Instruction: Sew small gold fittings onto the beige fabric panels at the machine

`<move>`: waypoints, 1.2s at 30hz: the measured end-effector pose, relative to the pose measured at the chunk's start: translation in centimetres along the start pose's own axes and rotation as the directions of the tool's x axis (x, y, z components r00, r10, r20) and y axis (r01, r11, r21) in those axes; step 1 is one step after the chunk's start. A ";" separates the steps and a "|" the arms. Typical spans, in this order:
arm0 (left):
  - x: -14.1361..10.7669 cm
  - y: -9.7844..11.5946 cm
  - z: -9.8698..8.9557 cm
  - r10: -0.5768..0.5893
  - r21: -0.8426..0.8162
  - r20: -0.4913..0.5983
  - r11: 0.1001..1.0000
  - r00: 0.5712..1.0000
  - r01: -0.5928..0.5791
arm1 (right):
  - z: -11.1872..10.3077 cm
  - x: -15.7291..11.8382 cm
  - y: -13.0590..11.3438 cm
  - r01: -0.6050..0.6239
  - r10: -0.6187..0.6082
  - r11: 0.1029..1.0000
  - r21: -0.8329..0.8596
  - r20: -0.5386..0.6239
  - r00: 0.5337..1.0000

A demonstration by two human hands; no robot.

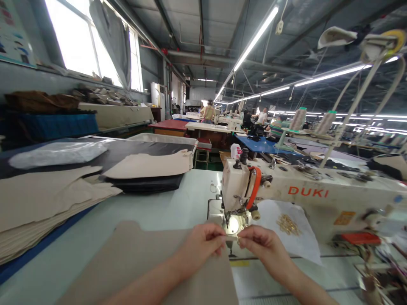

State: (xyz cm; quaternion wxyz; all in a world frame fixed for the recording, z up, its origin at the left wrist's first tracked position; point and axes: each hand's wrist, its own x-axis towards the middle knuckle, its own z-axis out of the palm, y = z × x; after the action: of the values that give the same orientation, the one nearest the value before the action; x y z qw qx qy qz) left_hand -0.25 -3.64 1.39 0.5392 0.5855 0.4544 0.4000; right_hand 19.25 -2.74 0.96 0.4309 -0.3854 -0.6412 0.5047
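My left hand [210,239] is closed in a pinch on one end of a small pale strip [231,238]. Opposite it, the fingertips of my right hand [259,241] pinch a small gold-coloured metal piece [238,240] at the strip's other end; its exact shape is hard to make out. Both hands are just in front of the lit needle area of a white sewing machine [237,186]. Under my left hand and forearm lies a large taupe panel [165,258] on the table. A pile of gold-coloured metal pieces [288,224] sits on white paper [307,237] to the right.
Stacked beige panels [47,203] lie at the left, and more beige panels [152,164] rest on black material farther back. A clear plastic bag [60,153] is behind them. Thread cones [299,119] stand beyond the machine arm. Other people work at distant tables.
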 end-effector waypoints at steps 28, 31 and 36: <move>0.4 -0.5 -0.1 -0.094 -0.076 0.149 0.992 0.984 0.106 | 1.2 0.0 1.1 0.230 -0.223 0.966 -0.121 0.067 0.973; 0.6 -0.9 -0.2 -0.098 -0.081 0.129 0.991 0.987 0.109 | 1.5 -0.2 1.3 0.212 -0.212 0.968 -0.137 0.016 0.977; 0.8 -1.2 -0.2 -0.088 -0.085 0.098 0.992 0.991 0.096 | 2.4 0.2 0.7 0.017 -0.010 0.992 0.123 -0.057 0.998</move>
State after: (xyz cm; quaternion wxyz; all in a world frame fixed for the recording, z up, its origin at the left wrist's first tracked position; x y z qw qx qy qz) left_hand -0.32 -2.83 0.22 0.6037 0.5571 0.4366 0.3667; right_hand 17.00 -3.14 0.03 0.4750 -0.3677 -0.5988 0.5297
